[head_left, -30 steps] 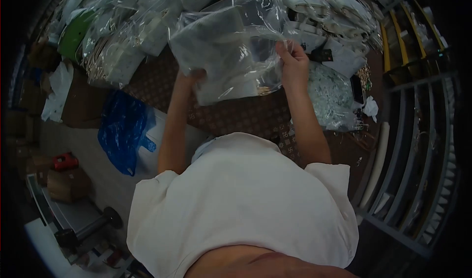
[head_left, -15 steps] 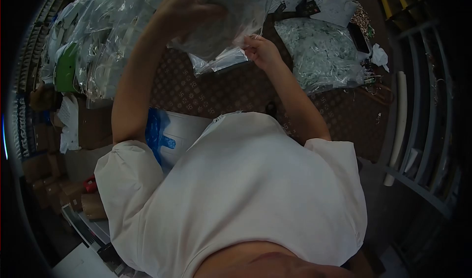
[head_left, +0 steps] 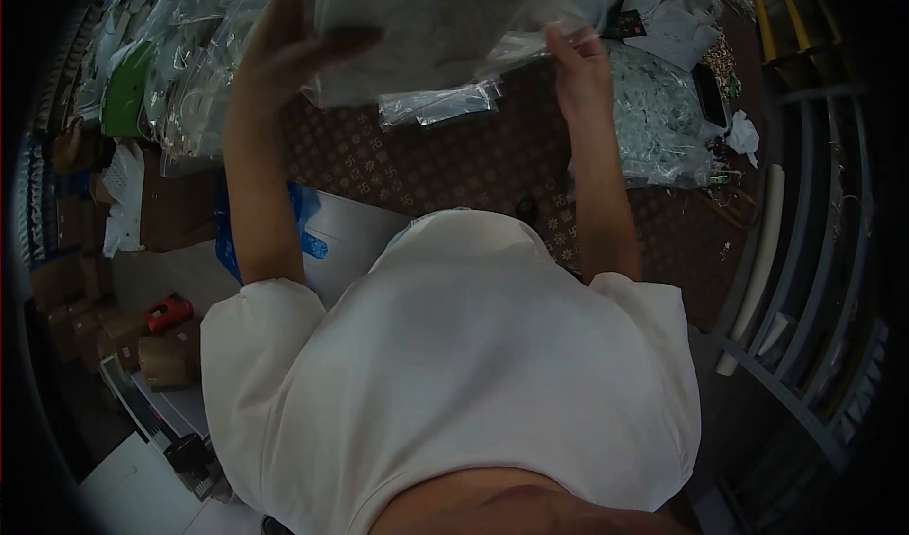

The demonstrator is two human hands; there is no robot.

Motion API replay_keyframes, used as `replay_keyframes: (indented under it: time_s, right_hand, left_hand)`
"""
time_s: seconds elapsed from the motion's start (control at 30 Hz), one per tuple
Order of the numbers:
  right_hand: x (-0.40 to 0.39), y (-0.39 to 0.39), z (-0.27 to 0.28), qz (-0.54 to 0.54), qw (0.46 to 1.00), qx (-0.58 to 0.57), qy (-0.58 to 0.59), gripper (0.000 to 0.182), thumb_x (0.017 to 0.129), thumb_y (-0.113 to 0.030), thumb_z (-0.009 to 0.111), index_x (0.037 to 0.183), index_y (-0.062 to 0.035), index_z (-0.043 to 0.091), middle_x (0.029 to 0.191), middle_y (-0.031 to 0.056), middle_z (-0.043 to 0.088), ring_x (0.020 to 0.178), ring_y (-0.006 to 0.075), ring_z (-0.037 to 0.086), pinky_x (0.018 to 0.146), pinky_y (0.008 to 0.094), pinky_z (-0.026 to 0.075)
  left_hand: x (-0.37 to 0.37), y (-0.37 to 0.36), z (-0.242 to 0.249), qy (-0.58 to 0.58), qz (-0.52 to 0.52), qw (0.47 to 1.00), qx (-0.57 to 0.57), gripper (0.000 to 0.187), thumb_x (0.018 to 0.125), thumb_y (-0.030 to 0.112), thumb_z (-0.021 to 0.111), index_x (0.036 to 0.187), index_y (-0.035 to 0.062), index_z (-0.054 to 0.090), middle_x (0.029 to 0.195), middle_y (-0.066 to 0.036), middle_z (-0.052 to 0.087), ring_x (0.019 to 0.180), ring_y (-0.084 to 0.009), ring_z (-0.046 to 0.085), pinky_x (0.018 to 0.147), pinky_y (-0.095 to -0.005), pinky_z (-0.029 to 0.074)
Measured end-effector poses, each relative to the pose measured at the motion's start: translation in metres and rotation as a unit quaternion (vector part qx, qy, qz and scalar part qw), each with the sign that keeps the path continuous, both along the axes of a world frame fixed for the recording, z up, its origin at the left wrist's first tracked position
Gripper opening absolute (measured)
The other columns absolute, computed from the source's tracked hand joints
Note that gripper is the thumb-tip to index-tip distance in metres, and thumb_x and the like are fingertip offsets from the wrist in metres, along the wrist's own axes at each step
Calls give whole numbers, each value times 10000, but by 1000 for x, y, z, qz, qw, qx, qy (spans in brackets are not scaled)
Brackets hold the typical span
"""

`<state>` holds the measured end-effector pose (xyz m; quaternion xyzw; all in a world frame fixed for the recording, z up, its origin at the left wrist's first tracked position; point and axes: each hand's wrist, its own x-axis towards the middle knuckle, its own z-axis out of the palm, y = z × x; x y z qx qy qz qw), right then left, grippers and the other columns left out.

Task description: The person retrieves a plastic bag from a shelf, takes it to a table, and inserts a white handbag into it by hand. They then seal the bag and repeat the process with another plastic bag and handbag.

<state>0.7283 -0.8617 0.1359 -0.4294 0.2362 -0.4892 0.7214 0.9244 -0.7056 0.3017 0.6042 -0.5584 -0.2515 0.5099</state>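
Surface: a brown patterned surface (head_left: 407,170) spreads under everything I can see ahead of the person.
Left heap: clear-wrapped goods (head_left: 194,80) pile along the far left, probably pushed there to leave working room in the middle.
Held bag: a large clear plastic bag (head_left: 431,38), pale and cloudy, is up off the surface between both hands; its top runs out of my view.
Right-hand bag: a clear sack of small pieces (head_left: 658,123) lies near the right forearm, likely parked within reach.
Left hand: the left hand (head_left: 298,50) grips the held bag's left side, thumb across the near face, seemingly to carry the weight; blur hides its fingers.
Flat packet: a shiny clear packet (head_left: 440,106) lies just below the held bag.
Right hand: the right hand (head_left: 579,57) pinches the bag's right edge, apparently keeping it spread.
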Motion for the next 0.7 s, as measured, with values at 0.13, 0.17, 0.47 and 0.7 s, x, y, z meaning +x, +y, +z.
replay_keyframes:
  time_s: [0.13, 0.17, 0.47, 0.7]
  right_hand:
    - [-22, 28, 60, 1, 976, -214, 36, 140, 710, -63, 666, 782, -41, 549, 781, 25, 543, 710, 118, 522, 644, 250, 424]
    - [-21, 38, 65, 51, 924, -360, 119, 161, 675, -38, 664, 782, -32, 544, 794, 43, 540, 726, 145, 529, 658, 273, 434]
    - [-2, 116, 7, 188, 722, -574, 338, 196, 623, -22, 585, 814, -19, 542, 839, 110, 530, 797, 271, 514, 712, 346, 438]
    - [-76, 52, 55, 105, 758, -489, 419, 424, 651, -95, 707, 1047, -39, 567, 962, 104, 545, 862, 222, 536, 740, 305, 441]
  left_hand:
    - [68, 57, -135, -29, -43, 962, 267, 693, 660, 44, 667, 1274, 40, 344, 1178, -133, 493, 1061, -243, 501, 829, -337, 465]
    - [64, 68, -171, -31, -48, 961, 270, 693, 660, 44, 667, 1274, 40, 344, 1178, -133, 493, 1061, -243, 501, 829, -337, 465]
    - [-8, 145, -217, 237, 150, 950, 133, 1162, 521, 100, 808, 1388, 159, 37, 1387, -157, 225, 1245, -317, 301, 1015, -409, 253]
    - [14, 91, -186, 159, 22, 987, 13, 1018, 540, 166, 818, 1363, 145, 218, 1292, -123, 381, 1180, -253, 394, 969, -358, 335]
